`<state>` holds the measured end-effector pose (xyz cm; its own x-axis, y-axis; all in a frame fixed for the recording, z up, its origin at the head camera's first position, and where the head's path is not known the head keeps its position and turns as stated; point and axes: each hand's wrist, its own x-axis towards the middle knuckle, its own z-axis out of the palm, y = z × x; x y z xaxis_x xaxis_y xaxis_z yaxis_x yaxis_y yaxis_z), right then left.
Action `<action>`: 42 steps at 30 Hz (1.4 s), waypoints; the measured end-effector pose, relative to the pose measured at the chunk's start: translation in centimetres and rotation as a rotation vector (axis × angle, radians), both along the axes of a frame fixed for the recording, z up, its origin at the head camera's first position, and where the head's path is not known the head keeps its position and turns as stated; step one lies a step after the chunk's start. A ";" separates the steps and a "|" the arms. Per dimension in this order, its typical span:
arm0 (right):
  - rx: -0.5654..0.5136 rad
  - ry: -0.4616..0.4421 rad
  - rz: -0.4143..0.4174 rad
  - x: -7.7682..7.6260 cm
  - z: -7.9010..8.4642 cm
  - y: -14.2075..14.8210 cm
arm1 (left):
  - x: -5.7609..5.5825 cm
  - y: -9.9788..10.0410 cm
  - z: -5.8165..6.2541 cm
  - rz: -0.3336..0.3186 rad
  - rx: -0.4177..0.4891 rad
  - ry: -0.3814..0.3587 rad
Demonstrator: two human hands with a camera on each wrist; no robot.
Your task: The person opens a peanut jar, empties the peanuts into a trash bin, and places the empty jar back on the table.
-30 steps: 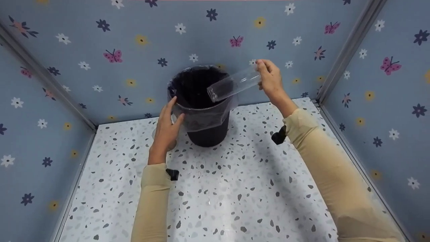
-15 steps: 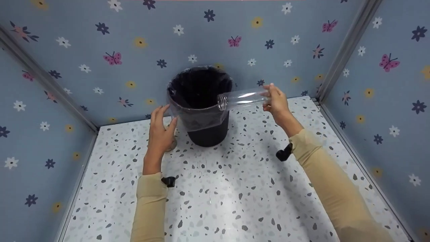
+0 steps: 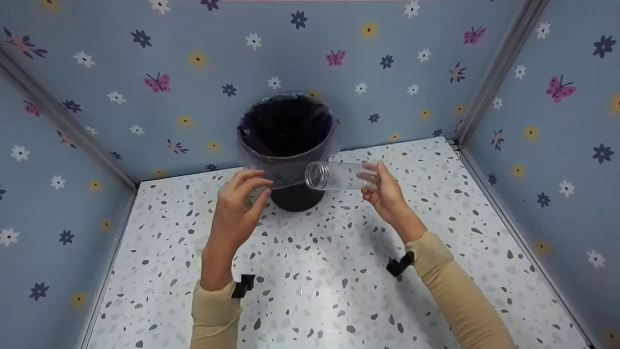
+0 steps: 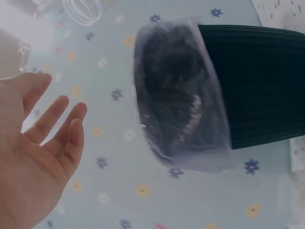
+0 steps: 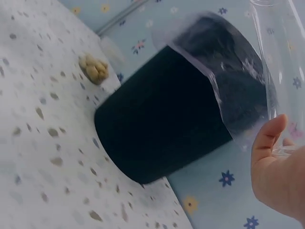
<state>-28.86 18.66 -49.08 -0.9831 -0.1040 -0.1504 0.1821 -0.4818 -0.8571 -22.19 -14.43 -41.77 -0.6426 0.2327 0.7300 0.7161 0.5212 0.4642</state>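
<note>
My right hand (image 3: 387,196) holds a clear bottle (image 3: 341,175) by its base end, over the floor in front of the bin. The bottle lies roughly level, its uncapped threaded mouth pointing left. Facing that mouth, my left hand (image 3: 235,208) hovers with fingers loosely bent and nothing in them, apart from the bottle. In the left wrist view the palm and spread fingers of that left hand (image 4: 43,157) show beside the bin. A black bin (image 3: 296,199) stands upright against the back wall; a translucent liner (image 3: 283,174) folds over its rim. The bin's inside looks dark.
Beside the bin, a small heap of tan, nut-like pieces (image 5: 94,69) sits on the speckled floor (image 3: 310,291), mostly hidden by my left hand in the head view. A clear container (image 5: 112,51) is behind it. Flowered walls (image 3: 387,29) enclose three sides.
My right hand has brought the bottle from over the bin's mouth down and towards me, turning it level. My left hand has left the bin's rim and come nearer to me.
</note>
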 end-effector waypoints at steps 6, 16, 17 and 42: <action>-0.097 -0.077 0.038 2.3 -0.9 -2.6 | 3.4 1.4 1.4 -0.072 -0.096 0.082; -0.130 -0.098 0.096 4.3 -1.5 -5.4 | 5.0 2.6 1.2 -0.078 -0.177 0.152; -0.132 -0.095 0.099 4.3 -1.6 -5.6 | 5.1 2.6 1.1 -0.081 -0.172 0.155; 0.056 -0.197 0.047 5.1 -5.9 -6.4 | 4.5 -0.7 -0.1 -0.053 -0.183 0.060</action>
<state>-23.75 12.27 -54.99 -0.9284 -0.1351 -0.3461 0.3700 -0.4211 -0.8281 -17.72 -15.15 -41.89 -0.5826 0.3974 0.7090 0.7683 0.5540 0.3208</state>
